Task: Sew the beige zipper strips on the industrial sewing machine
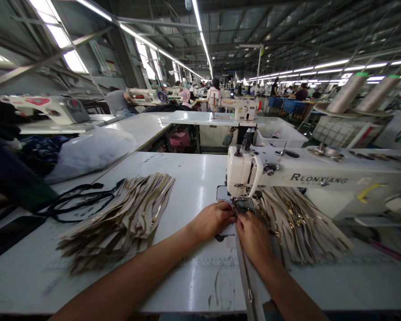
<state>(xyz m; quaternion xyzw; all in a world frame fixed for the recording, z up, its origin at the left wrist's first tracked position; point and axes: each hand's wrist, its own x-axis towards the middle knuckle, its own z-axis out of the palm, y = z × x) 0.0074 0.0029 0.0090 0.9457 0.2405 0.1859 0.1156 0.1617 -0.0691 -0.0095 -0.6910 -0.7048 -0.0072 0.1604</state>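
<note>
Both my hands rest on the white table at the needle of a cream sewing machine. My left hand lies with fingers bent, fingertips pressed on the work just left of the presser foot. My right hand holds down a long beige zipper strip that runs from the needle toward me over the table edge. A fanned stack of beige zipper pieces lies to the left. Another heap of zipper pieces lies under the machine arm on the right.
A black cord and a white bag lie at the left, beside dark fabric. Two thread cones stand at the back right. More sewing tables, machines and seated people fill the hall behind.
</note>
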